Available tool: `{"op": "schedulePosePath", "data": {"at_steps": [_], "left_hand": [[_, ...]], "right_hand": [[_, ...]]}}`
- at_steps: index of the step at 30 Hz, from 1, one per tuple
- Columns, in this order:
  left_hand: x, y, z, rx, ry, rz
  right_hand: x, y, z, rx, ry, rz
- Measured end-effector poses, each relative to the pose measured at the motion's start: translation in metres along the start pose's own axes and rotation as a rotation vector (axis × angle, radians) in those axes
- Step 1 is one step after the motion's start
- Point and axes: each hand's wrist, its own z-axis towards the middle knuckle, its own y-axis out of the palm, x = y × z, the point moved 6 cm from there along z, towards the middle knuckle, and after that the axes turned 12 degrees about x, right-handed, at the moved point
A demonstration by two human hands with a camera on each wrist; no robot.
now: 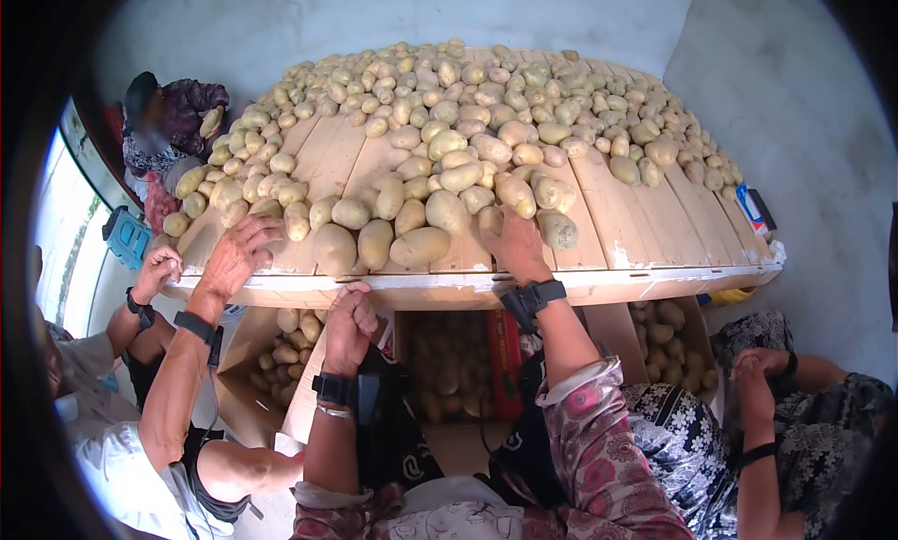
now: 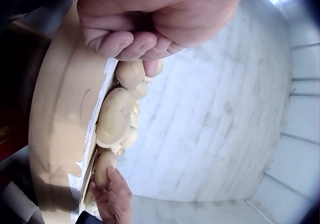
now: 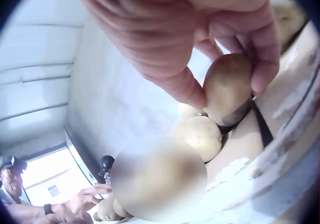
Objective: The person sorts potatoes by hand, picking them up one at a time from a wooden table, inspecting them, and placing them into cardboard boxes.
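My right hand (image 1: 517, 248) is over the front edge of the slatted wooden table (image 1: 645, 224), its thumb and fingers gripping a small potato (image 1: 490, 224). The right wrist view shows that potato (image 3: 227, 86) between thumb and fingers of the hand (image 3: 200, 28), tabletop just below. In the left wrist view the same potato (image 2: 105, 169) is in the right hand (image 2: 114, 199). My left hand (image 1: 348, 325) is curled in front of the table's edge, nothing visible in it; its folded fingers show in the left wrist view (image 2: 150, 23). Larger potatoes (image 1: 420, 246) lie between the hands.
Many potatoes (image 1: 449, 109) cover the back of the table. Boxes of potatoes (image 1: 285, 357) stand below it. A person at the left has a hand (image 1: 241, 252) on the table edge; another sits at the right with hands (image 1: 760, 364) together. Someone sits behind left.
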Motion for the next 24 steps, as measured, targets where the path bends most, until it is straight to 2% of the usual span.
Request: {"op": "schedulePosePath", "data": {"at_steps": [2, 4, 6, 8, 10, 12, 14, 16, 17, 19, 22, 23, 24], "left_hand": [[0.003, -0.001, 0.001, 0.024, 0.0, -0.011], [0.002, -0.003, 0.0, 0.03, -0.008, -0.026], [0.003, -0.003, -0.002, 0.049, -0.006, -0.029], [0.005, -0.003, -0.002, 0.074, 0.005, -0.036], [0.002, 0.002, -0.002, 0.016, -0.003, -0.019], [-0.002, 0.004, -0.003, 0.032, -0.024, -0.022], [-0.003, 0.008, -0.006, 0.026, -0.041, -0.027], [-0.005, 0.01, -0.002, -0.006, -0.035, -0.006], [-0.008, 0.007, -0.001, 0.047, -0.052, 0.013], [-0.004, 0.002, -0.002, 0.048, -0.042, 0.001], [-0.01, -0.001, 0.006, -0.044, -0.014, 0.015], [-0.008, 0.001, 0.003, 0.009, 0.004, 0.042], [-0.008, -0.002, 0.008, -0.027, 0.007, 0.067]], "right_hand": [[0.001, -0.008, -0.002, 0.103, -0.008, 0.188], [0.01, -0.013, 0.0, 0.106, -0.019, 0.194], [0.023, -0.003, -0.003, -0.11, 0.304, 0.822], [0.009, -0.018, -0.009, -0.183, 0.437, 1.306], [0.0, -0.026, -0.008, -0.312, 0.472, 1.701], [-0.011, -0.037, -0.012, -0.351, 0.602, 1.803], [0.011, -0.021, -0.01, -0.139, 0.574, 1.428], [0.01, -0.01, -0.018, -0.128, 0.597, 1.46], [0.006, -0.005, -0.013, -0.142, 0.585, 1.466], [0.004, 0.0, -0.033, -0.168, 0.689, 1.611], [0.007, 0.015, -0.043, -0.271, 0.629, 1.684], [0.004, 0.013, -0.046, -0.179, 0.649, 1.641], [0.0, 0.01, -0.049, -0.266, 0.591, 1.663]]}}
